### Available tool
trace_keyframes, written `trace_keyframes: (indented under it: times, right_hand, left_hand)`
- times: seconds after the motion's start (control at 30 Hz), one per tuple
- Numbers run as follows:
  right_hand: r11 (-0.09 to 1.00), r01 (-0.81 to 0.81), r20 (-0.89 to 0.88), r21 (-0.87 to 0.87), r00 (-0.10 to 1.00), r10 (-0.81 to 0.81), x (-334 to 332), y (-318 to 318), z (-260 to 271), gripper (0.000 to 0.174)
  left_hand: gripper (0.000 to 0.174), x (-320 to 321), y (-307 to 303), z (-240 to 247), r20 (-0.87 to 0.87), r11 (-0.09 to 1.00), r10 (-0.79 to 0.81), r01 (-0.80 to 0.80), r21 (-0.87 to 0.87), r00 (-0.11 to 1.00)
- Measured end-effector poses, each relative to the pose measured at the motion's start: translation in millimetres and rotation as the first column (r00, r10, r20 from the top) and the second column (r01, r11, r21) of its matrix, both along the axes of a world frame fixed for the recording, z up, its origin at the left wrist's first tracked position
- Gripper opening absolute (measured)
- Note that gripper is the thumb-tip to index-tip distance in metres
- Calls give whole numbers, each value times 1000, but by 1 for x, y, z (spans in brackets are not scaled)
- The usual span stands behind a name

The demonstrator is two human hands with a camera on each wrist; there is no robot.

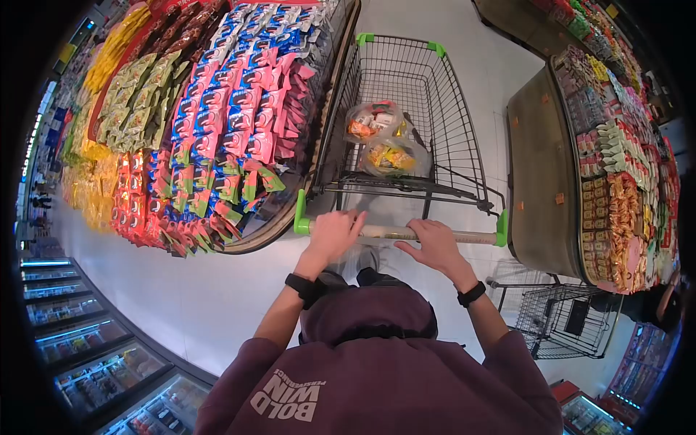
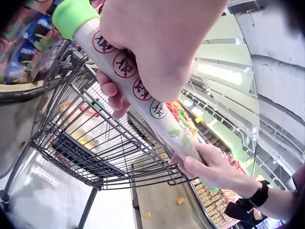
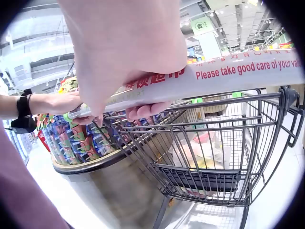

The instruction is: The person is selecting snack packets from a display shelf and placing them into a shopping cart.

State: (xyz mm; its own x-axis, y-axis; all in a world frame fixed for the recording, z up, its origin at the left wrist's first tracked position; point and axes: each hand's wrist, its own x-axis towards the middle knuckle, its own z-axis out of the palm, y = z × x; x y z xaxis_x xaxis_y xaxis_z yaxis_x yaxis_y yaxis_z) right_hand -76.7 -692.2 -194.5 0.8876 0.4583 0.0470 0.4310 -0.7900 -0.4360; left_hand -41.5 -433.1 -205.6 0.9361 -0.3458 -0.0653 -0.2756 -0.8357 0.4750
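Both hands hold the pale push handle (image 1: 388, 232) of a wire shopping cart (image 2: 88, 160). Near the handle's left green end cap (image 2: 76, 18), the left hand (image 1: 335, 235) grips it, fingers curled underneath in the left wrist view. Farther right along the bar, the right hand (image 1: 437, 246) grips it too; its fingertips (image 3: 148, 110) show below the handle in the right wrist view. Two clear plastic bags lie in the basket's near part: one bag (image 1: 373, 119) with red and white items, the other bag (image 1: 395, 157) with yellow and orange ones.
A display of packaged snacks (image 1: 232, 109) stands close along the cart's left side. On the right is another stocked display (image 1: 616, 181) with a brown base (image 1: 544, 174). A second cart (image 1: 558, 319) stands behind at right. Freezer cases (image 1: 109, 362) line the lower left.
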Motion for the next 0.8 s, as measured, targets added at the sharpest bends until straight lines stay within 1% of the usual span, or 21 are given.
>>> trace_keyframes:
  times: [0.1, 0.23, 0.33, 0.43, 0.53, 0.63, 0.73, 0.8]
  right_hand:
    - [997, -72, 7, 36, 997, 72, -7, -5, -5, 41]
    - [988, -134, -27, 83, 990, 136, -19, -8, -8, 39]
    - [990, -137, -178, 25, 974, 139, -28, -4, 2, 38]
    - [985, -156, -192, 70, 967, 167, -39, -2, -4, 39]
    - [978, -190, -179, 85, 963, 202, -47, 1, -4, 39]
    - [969, -214, -153, 124, 961, 232, -56, 4, 0, 39]
    - [945, -268, -80, 190, 955, 287, -63, 1, -4, 40]
    - [934, -303, -60, 192, 946, 319, -64, -5, -4, 43]
  left_hand:
    - [39, -7, 1, 2, 17, 999, -15, 14, 39, 1000]
    - [36, -24, 3, 3, 39, 998, 56, -57, 31, 998]
    - [36, -35, 3, 5, -6, 994, 93, -93, 64, 996]
    - [37, -46, 6, 1, -50, 990, 119, -115, 76, 992]
    - [35, -57, 8, 8, -76, 985, 139, -130, 115, 987]
    - [33, -66, 15, 2, -108, 979, 154, -136, 153, 982]
    - [30, -76, 22, -3, -106, 985, 140, -128, 113, 984]
    - [28, -79, 24, 2, -125, 983, 134, -116, 141, 983]
